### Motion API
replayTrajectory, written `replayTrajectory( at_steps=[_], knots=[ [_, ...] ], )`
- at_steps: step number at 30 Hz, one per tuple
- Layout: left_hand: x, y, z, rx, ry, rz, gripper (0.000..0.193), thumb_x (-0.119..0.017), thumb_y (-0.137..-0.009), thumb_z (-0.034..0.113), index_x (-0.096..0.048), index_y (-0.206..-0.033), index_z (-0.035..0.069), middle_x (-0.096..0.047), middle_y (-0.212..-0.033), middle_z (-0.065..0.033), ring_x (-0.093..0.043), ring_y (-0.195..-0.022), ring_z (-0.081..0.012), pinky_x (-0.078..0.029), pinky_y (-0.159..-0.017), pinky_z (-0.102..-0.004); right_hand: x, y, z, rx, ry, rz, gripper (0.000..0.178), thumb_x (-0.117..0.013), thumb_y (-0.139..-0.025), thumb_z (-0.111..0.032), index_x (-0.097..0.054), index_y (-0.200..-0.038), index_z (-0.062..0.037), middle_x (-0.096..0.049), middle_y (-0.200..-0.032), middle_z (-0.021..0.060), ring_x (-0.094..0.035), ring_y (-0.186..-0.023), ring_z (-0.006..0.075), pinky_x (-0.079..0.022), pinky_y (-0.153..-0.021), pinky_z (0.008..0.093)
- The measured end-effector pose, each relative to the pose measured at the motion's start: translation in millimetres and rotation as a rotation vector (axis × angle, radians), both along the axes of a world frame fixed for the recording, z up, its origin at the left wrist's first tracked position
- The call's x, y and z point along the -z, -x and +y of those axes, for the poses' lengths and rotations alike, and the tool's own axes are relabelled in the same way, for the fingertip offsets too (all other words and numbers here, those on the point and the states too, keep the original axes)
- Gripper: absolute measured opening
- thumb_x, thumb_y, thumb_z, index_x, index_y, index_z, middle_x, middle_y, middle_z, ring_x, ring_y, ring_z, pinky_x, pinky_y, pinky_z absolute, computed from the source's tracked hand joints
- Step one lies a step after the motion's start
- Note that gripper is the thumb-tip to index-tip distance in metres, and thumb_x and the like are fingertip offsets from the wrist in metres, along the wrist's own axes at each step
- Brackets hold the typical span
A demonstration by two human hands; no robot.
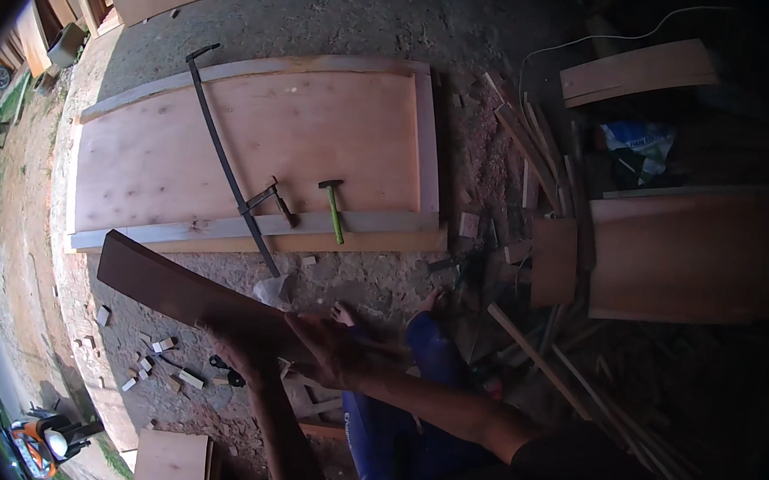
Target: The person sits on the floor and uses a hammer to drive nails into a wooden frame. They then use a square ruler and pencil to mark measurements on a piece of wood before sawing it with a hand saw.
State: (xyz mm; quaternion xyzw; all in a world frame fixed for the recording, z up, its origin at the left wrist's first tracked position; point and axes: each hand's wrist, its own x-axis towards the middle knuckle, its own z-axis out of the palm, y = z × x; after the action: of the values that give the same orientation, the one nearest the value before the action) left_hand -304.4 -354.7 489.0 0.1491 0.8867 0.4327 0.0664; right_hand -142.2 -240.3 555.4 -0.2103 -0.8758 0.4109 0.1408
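Over the dirt floor [345, 273], just short of the plywood door panel [255, 151], left hand [243, 337] and right hand [330, 345] both grip the near end of a dark curved plank [170, 287]: stiff, probably tip-heavy, so I'd grasp nearer mid-length.

A rough carpentry workshop, open to a yard, is shown. A large plywood door panel [255, 151] is laid on the dirt floor [350, 8], with a green-handled hammer [333, 208] and a long bar clamp [227, 162] on it. Timber strips [538, 153] and small offcut blocks [154, 366] are scattered around.
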Motion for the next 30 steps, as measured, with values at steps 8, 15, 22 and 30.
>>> replayTrajectory(
  at_steps=[8, 15, 22, 30],
  knots=[
    [39, 52, -123, -0.220, 0.115, -0.194, 0.079, -0.049, -0.102, 0.038, -0.007, -0.158, -0.001, -0.033, -0.153, -0.0317, -0.041, -0.138, -0.0424, -0.037, -0.117, -0.0493, 144, -141, 28, 0.398, 0.560, -0.501, 0.037, -0.060, -0.098, -0.029, -0.065, -0.122, -0.0010, -0.071, -0.099, 0.0185, -0.071, -0.095, 0.0317, -0.056, -0.083, 0.0390],
    [113, -25, -166, -0.251, 0.451, -0.372, 0.079, -0.047, -0.102, 0.041, -0.008, -0.158, 0.000, -0.032, -0.154, -0.0298, -0.040, -0.139, -0.0411, -0.036, -0.117, -0.0486, 377, -375, 83, 0.876, 0.296, -0.670, 0.018, -0.059, -0.089, -0.009, -0.073, -0.099, -0.0022, -0.074, -0.091, 0.0131, -0.071, -0.085, 0.0241, -0.054, -0.077, 0.0335],
    [247, -138, -109, -0.120, 0.597, -0.563, 0.079, -0.045, -0.102, 0.044, -0.010, -0.158, 0.001, -0.031, -0.155, -0.0279, -0.039, -0.140, -0.0397, -0.035, -0.118, -0.0479, 552, -475, 117, 1.224, 0.473, -0.796, 0.014, -0.063, -0.084, -0.013, -0.074, -0.092, -0.0082, -0.072, -0.095, 0.0196, -0.069, -0.094, 0.0374, -0.055, -0.081, 0.0445],
    [371, -216, -38, -0.098, 0.641, -0.657, 0.080, -0.043, -0.101, 0.048, -0.012, -0.158, 0.001, -0.030, -0.157, -0.0257, -0.038, -0.142, -0.0381, -0.034, -0.118, -0.0471, 608, -434, 185, 1.105, 0.310, -1.333, 0.052, -0.063, -0.084, -0.011, -0.053, -0.135, -0.0123, -0.063, -0.126, 0.0202, -0.065, -0.106, 0.0433, -0.053, -0.090, 0.0521]
  ],
)
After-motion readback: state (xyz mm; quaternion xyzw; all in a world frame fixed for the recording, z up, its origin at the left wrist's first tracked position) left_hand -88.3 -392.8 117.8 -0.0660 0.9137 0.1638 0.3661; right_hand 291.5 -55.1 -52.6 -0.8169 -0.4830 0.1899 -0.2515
